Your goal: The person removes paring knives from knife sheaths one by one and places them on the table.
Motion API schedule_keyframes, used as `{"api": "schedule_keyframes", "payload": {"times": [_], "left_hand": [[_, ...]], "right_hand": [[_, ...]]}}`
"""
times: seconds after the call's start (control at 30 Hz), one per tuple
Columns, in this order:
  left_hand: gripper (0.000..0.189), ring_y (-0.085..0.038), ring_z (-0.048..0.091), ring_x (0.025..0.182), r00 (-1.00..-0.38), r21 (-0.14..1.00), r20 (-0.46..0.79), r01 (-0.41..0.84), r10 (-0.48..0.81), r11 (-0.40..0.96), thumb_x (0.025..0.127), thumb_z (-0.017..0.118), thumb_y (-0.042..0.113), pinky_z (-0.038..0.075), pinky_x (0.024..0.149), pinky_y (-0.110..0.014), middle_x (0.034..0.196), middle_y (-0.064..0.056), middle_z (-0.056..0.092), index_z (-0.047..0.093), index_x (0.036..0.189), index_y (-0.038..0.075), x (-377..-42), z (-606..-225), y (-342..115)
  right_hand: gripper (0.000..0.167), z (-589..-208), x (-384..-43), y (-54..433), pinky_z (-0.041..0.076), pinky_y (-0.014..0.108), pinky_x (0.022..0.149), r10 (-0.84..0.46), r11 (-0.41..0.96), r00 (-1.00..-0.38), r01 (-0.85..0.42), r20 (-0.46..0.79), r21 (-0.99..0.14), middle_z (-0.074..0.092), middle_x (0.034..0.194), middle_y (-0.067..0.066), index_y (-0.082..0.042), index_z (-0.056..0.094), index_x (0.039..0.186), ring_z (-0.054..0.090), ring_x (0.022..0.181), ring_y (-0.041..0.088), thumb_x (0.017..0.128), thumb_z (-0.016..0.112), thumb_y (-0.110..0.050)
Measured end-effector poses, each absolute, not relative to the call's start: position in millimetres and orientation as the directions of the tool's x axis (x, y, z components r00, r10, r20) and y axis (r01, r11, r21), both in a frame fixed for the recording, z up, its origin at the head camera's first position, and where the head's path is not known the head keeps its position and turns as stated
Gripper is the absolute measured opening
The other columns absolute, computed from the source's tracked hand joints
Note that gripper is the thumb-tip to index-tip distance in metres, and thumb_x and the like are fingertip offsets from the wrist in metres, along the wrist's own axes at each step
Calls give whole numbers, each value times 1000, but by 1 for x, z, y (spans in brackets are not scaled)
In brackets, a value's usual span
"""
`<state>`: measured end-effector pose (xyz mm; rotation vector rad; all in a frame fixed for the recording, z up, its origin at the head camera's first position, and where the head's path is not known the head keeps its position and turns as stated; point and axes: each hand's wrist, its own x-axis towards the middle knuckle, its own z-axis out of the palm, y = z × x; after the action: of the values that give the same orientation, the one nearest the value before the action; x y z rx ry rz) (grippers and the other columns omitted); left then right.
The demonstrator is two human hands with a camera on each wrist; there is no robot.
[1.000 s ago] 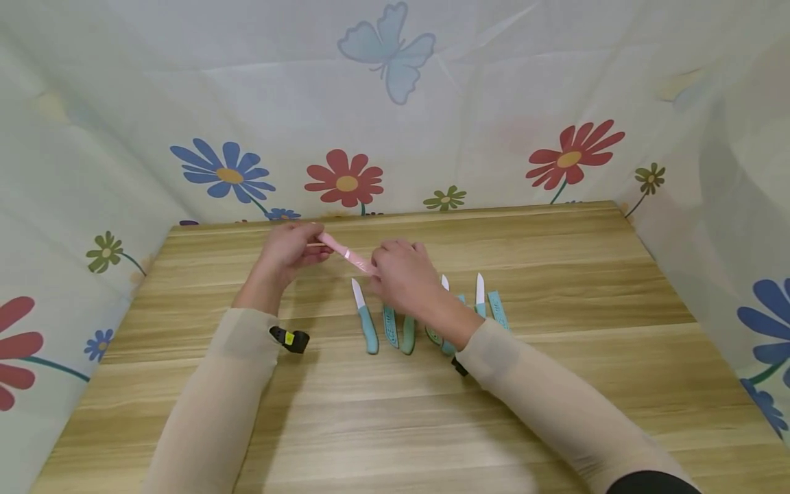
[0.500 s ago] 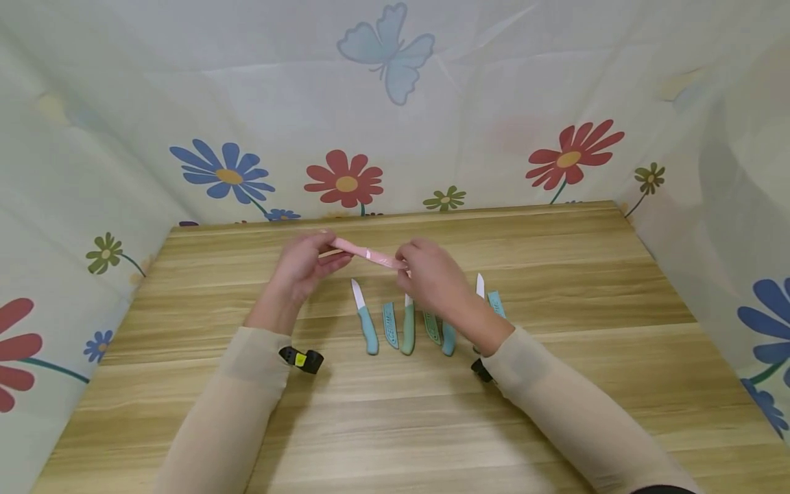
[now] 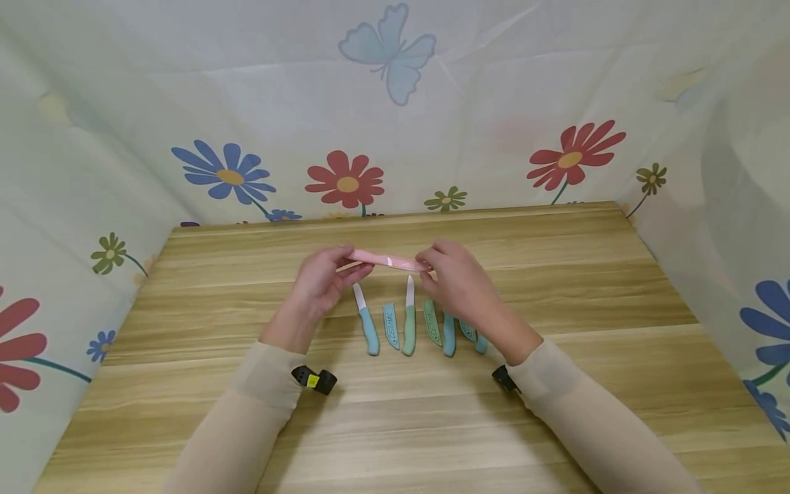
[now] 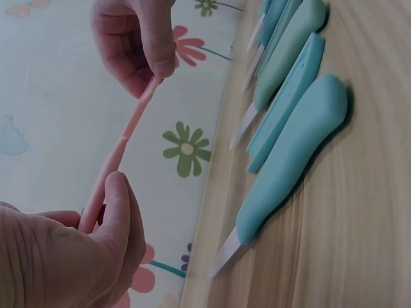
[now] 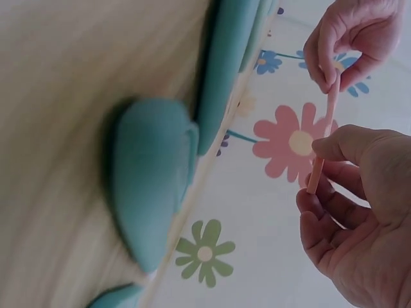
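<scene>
Both hands hold a pink paring knife [image 3: 368, 257] in the air above the back half of the table. My left hand [image 3: 321, 285] grips its handle, thumb on top. At the other end my right hand [image 3: 459, 281] pinches the tip of a pink sheath [image 3: 404, 263], which covers most of the blade. A small white sliver of blade shows where handle and sheath meet. In the left wrist view the knife handle [image 4: 106, 179] slants up toward the right hand. The right wrist view shows the sheath end [image 5: 314, 176] between thumb and fingers.
Below the hands lie a blue knife [image 3: 367, 329], blue sheath [image 3: 391, 326], green knife [image 3: 409, 329] and green sheath [image 3: 433, 322] in a row. Further right are another blue knife [image 3: 450, 336] and partly hidden blue pieces. A flowered cloth [image 3: 494, 123] stands behind the wooden table [image 3: 395, 432].
Both hands have moved right and slightly nearer with the pink knife, which has turned from slanted to nearly level. The green knife and green sheath have come into view.
</scene>
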<state>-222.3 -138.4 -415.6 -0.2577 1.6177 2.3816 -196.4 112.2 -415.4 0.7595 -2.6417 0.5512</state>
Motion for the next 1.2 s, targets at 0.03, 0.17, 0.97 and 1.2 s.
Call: {"api": "schedule_keyframes", "payload": {"times": [0.03,0.17,0.97,1.2], "left_hand": [[29,-33,69,112,-952,883,-284,-305,111,-357,112,54,15,58,97,-36,124,-19,58,55,131,-7,-221,-416,-137],[33,-31,71,109,-949,879,-286,-314,130,-359,112,53,16,58,95,-35,125,-20,61,54,134,-9,-217,-416,-130],[35,-30,73,113,-941,849,-261,-330,215,-413,113,48,13,55,101,-37,133,-31,65,53,136,-13,-202,-427,-111],[34,-29,74,112,-942,853,-249,-324,226,-409,113,48,12,55,101,-37,131,-30,66,53,135,-13,-199,-430,-109]], "right_hand": [[19,-416,-196,114,55,35,82,-435,780,-795,-568,423,-265,68,99,6,-2,78,112,63,91,23,94,77,-7],[20,-416,-196,123,56,37,85,-445,771,-778,-585,443,-253,70,102,7,-3,78,113,64,95,24,93,79,-8],[25,-416,-198,150,51,48,95,-453,763,-765,-598,457,-246,69,113,10,-2,77,120,60,107,31,95,78,-8],[23,-417,-198,152,50,48,93,-465,762,-773,-598,430,-251,68,112,8,-3,77,119,58,106,30,97,77,-11]]}}
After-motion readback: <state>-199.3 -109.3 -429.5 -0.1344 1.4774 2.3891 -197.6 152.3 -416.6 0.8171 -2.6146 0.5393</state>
